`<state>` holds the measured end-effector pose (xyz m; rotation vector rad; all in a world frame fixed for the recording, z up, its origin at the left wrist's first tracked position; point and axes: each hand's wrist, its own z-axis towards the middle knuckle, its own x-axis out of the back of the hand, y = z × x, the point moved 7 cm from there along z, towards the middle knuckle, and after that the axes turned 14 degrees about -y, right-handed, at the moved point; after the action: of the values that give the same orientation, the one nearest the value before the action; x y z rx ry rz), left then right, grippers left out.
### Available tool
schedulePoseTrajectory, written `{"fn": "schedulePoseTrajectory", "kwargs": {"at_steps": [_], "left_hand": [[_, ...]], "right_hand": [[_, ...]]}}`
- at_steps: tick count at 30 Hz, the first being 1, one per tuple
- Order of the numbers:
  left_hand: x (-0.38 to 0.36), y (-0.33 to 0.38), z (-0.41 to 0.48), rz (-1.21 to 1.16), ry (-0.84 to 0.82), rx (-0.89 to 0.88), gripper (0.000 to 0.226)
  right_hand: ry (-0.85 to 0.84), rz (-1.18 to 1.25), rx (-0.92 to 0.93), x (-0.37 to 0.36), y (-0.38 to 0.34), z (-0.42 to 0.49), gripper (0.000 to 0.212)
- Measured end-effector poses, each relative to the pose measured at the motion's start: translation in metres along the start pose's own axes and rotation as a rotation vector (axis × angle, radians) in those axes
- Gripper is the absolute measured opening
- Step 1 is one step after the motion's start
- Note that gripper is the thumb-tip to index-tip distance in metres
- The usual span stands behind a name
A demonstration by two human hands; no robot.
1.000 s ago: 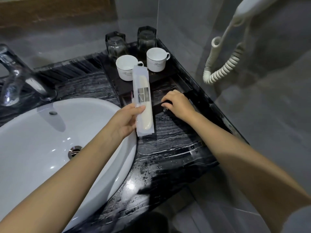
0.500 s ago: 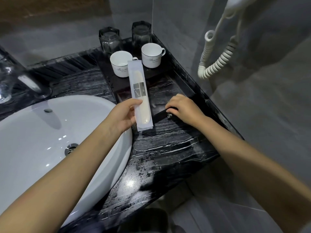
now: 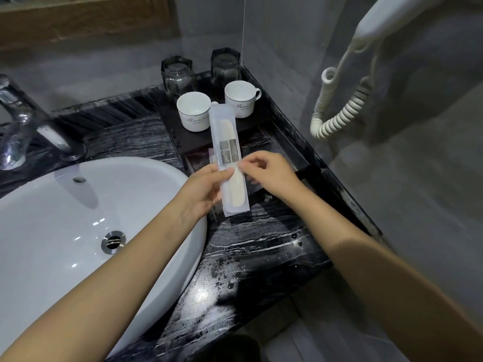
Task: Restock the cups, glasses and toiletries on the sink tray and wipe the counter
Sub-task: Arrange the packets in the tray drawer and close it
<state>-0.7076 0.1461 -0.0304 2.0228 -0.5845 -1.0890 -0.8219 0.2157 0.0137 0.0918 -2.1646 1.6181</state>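
Note:
A long clear packet with a cream comb inside is held upright over the near end of the dark tray. My left hand grips its left edge, with a second thin packet behind it. My right hand pinches the packet's right edge with thumb and forefinger. On the tray's far part stand two white cups and two upturned dark glasses.
A white basin fills the left, with a chrome tap behind it. The black marble counter is wet in front. A wall hairdryer with coiled cord hangs on the right wall, above the tray's edge.
My right hand has lifted off the tray's front edge and moved left to pinch the comb packet. My left hand has kept hold of the packet.

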Motion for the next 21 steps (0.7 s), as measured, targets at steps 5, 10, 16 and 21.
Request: {"fn": "schedulePoseTrajectory", "kwargs": {"at_steps": [5, 10, 16, 21], "left_hand": [[0.003, 0.005, -0.003, 0.013, 0.014, -0.044, 0.02], [0.012, 0.009, -0.007, -0.047, 0.024, -0.079, 0.01], [0.025, 0.014, -0.015, -0.075, 0.044, -0.052, 0.011], [0.053, 0.021, -0.024, -0.158, 0.184, -0.076, 0.009]], "right_hand": [[0.09, 0.148, -0.081, -0.007, -0.004, 0.008, 0.014], [0.044, 0.269, -0.119, -0.011, -0.005, 0.013, 0.007], [0.012, 0.311, -0.168, 0.006, -0.006, 0.018, 0.009], [0.016, 0.332, -0.247, 0.029, 0.003, 0.02, 0.008]]}}
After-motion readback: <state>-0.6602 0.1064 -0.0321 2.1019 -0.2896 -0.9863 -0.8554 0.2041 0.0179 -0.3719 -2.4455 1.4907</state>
